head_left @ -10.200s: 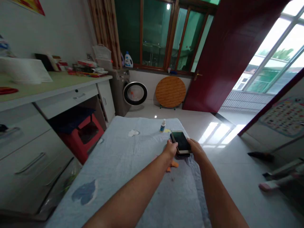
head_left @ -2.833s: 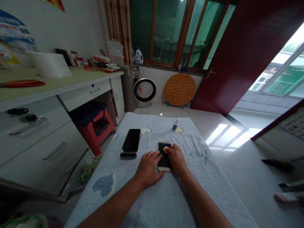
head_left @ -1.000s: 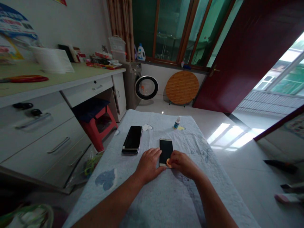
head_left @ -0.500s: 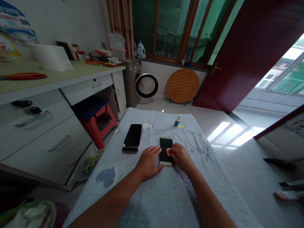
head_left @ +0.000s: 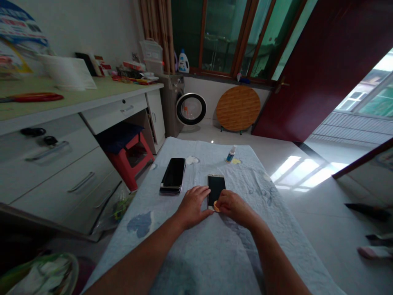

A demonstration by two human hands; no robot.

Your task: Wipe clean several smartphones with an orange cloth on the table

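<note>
A light-framed smartphone (head_left: 215, 185) lies screen up on the cloth-covered table (head_left: 196, 254). My left hand (head_left: 194, 206) rests along its left edge, fingers and thumb spread apart, steadying contact at the side. Over the lower right of the screen, my right hand (head_left: 231, 205) is closed on a small round orange pad (head_left: 216, 206) that presses on the glass. My fingers hide part of the pad and the phone's lower right corner. To the left lies a stack of dark phones (head_left: 173, 174). A small spray bottle (head_left: 231, 154) stands upright beyond the phone.
A desk (head_left: 116, 92) with a paper roll (head_left: 66, 71) runs along the left, a red stool (head_left: 130, 157) beneath it. Behind are a washing machine (head_left: 170, 110) with its door open and a round wooden tabletop (head_left: 238, 108) against the wall.
My right hand has slid the orange pad down the screen toward the phone's bottom edge. My left hand stays at the phone's left edge. The whole view has shifted slightly.
</note>
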